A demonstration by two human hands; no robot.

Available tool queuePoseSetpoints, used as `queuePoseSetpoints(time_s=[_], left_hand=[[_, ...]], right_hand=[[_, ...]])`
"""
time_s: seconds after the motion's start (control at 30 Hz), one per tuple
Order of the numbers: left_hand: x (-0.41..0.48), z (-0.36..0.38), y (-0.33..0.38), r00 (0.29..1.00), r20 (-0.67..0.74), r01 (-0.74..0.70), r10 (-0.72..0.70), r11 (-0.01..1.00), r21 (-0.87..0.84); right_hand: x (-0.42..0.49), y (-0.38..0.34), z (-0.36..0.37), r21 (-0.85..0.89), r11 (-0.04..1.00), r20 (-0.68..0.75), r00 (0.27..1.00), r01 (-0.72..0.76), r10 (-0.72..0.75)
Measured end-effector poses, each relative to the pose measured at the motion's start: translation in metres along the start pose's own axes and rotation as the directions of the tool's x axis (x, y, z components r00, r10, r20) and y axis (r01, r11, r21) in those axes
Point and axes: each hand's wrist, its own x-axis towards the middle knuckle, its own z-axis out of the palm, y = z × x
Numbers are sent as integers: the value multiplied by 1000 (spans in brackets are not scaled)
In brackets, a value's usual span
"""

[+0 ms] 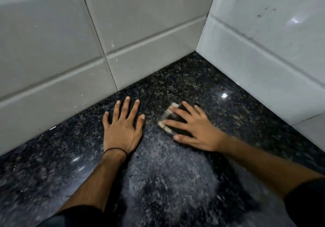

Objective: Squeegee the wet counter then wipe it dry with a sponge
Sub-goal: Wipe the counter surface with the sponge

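Left hand (121,128) lies flat, fingers spread, palm down on the dark granite counter (175,182), holding nothing; a black band (115,150) circles its wrist. Right hand (191,130) presses a blurred sponge (168,121) onto the counter near the back corner, fingers extended over its top. Grey tiled walls (140,24) meet behind. A pale wet smear (167,156) lies toward the front edge.

Right hand (195,128) presses a sponge (168,119) on the counter (228,103); left hand (121,130) lies flat beside it.

Black wrist band (115,150), dark sleeves (306,202)
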Motion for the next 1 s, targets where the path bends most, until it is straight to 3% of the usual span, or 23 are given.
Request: queuePoseSetpoints(time_s=[0.07,0.13,0.2,0.27,0.33,0.4,0.43,0.5,0.6,0.67,0.73,0.8,0.9,0.93,1.0], left_hand=[[-1,2,0,1000,0,6,-6,1000,-8],[-1,3,1,1000,-3,7,-7,1000,-11],[3,3,0,1000,-7,5,-5,1000,-6],[8,4,-4,1000,4,12,-12,1000,4],[9,5,-10,999,6,53,-53,999,0],[-8,-1,-7,1000,27,16,-16,1000,9],[-23,-10,3,999,42,-30,29,999,15],[-14,-12,-5,995,99,-13,14,1000,-9],[-6,-18,-3,987,157,-31,38,998,-49],[-17,-23,11,988,125,-80,87,995,-61],[-45,-26,35,984,96,-141,150,985,-98],[-71,-23,60,974,115,-177,196,972,-152],[-99,-7,86,954,205,-203,220,974,-100],[-105,-2,90,947,248,-190,203,979,-78],[-113,6,91,937,306,-158,170,985,-66]], right_hand=[[-24,48,-11,-3,998,29,998,-64,64],[-33,102,-24,-39,973,83,970,-226,228],[-24,137,-33,-42,905,82,901,-423,425],[3,139,-31,25,787,48,787,-616,615],[35,108,-25,103,717,77,724,-689,685],[26,51,-20,120,753,88,763,-647,641],[0,13,-24,131,812,68,822,-569,565],[-14,-44,-5,140,942,38,952,-305,302],[-67,-70,11,70,997,-2,1000,-26,26],[-97,-28,2,54,998,5,1000,-11,11],[-117,25,-11,15,993,45,992,-118,117],[-123,81,-23,-42,936,106,930,-350,352],[-117,132,-39,65,694,164,694,-717,701],[-110,133,-40,101,630,188,637,-770,748],[-94,108,-34,142,612,211,627,-778,750]])
